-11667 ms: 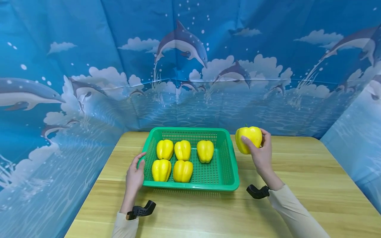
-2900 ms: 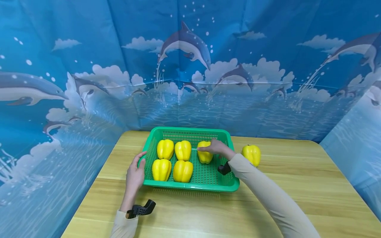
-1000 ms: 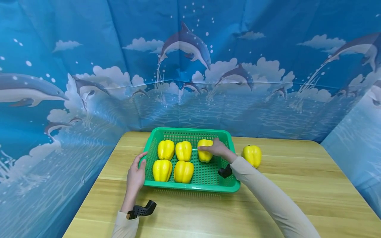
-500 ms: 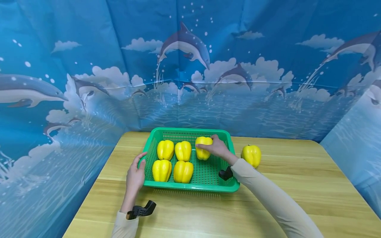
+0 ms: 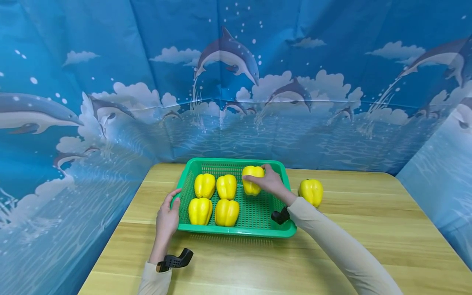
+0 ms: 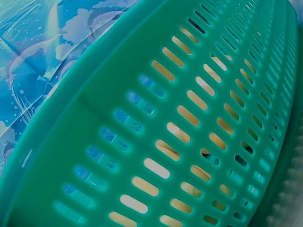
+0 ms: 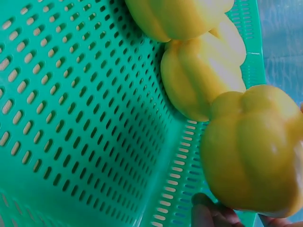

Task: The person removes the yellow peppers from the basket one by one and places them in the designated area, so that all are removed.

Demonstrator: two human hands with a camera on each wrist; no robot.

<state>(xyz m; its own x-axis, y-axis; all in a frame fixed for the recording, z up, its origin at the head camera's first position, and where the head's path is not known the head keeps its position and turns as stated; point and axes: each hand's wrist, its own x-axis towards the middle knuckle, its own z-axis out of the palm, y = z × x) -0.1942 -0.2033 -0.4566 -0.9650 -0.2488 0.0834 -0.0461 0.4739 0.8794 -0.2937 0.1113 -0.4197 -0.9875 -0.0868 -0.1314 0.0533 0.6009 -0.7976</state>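
Observation:
My right hand grips a yellow bell pepper between thumb and fingers, over the back right part of the green plastic basket. Close up in the right wrist view, the held pepper hangs above the slotted floor, with fingertips at its lower side. At the basket's left side, my left hand holds the rim, thumb and fingers on either side of it. Several other yellow peppers sit in the basket's left half. Only the basket's slotted wall fills the left wrist view; no left fingers show there.
One more yellow bell pepper stands on the wooden table, just right of the basket. Behind the table hangs a blue curtain printed with dolphins. Both wrists carry black camera mounts.
Earlier my right hand held a pepper right of the basket; it now stands on the table. Since then my right hand has taken another pepper and raised it off the basket floor. The left hand stays.

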